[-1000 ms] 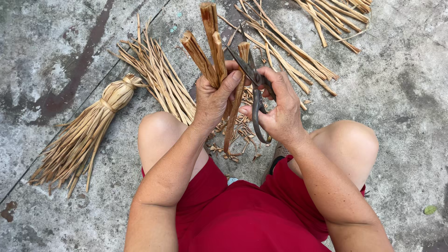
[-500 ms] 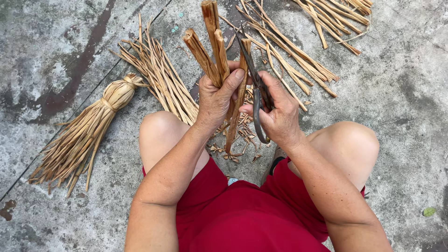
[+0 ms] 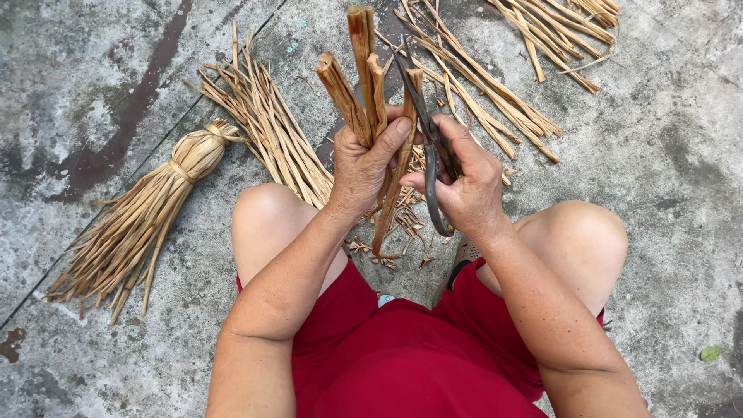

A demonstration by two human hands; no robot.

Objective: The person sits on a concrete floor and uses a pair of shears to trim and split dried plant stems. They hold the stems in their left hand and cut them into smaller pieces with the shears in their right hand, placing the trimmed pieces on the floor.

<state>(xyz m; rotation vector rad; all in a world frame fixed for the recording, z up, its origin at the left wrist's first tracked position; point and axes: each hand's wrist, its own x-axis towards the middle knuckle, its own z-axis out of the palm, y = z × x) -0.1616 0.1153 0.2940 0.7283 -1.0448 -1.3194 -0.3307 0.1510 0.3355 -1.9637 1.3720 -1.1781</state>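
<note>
lying far out to the left of the left hand (image 3: pixel 364 166), a tied bundle of dried reeds (image 3: pixel 147 217), bound near its top and fanning out toward the lower left on the concrete floor (image 3: pixel 77 70). resting between that bundle and the left hand, a loose sheaf of thin straw strips (image 3: pixel 267 128), its lower end reaching just beside the left knee (image 3: pixel 267 209).

gripping a handful of thick brown stalks (image 3: pixel 360 77) in the left hand, fingers wrapped tight and thumb pressed across the front; stalks standing nearly upright above the fist, cut ends spreading apart, longer tails hanging below the palm.

closing around the loop handles of dark metal scissors (image 3: pixel 429 147) with the right hand (image 3: pixel 464 190), just beside the left hand and touching it at the fingertips; blades pointing up and away, lying against the rightmost stalk. cannot tell whether the blades are biting into it.

sitting below both hands, small brown trimmings (image 3: pixel 398 224) scattered on the floor between the knees. lying beyond the right hand, more loose reed lengths (image 3: pixel 480 85), and farther up to the right another pile of stalks (image 3: pixel 557 23). showing at the bottom, red shorts (image 3: pixel 402 356).
</note>
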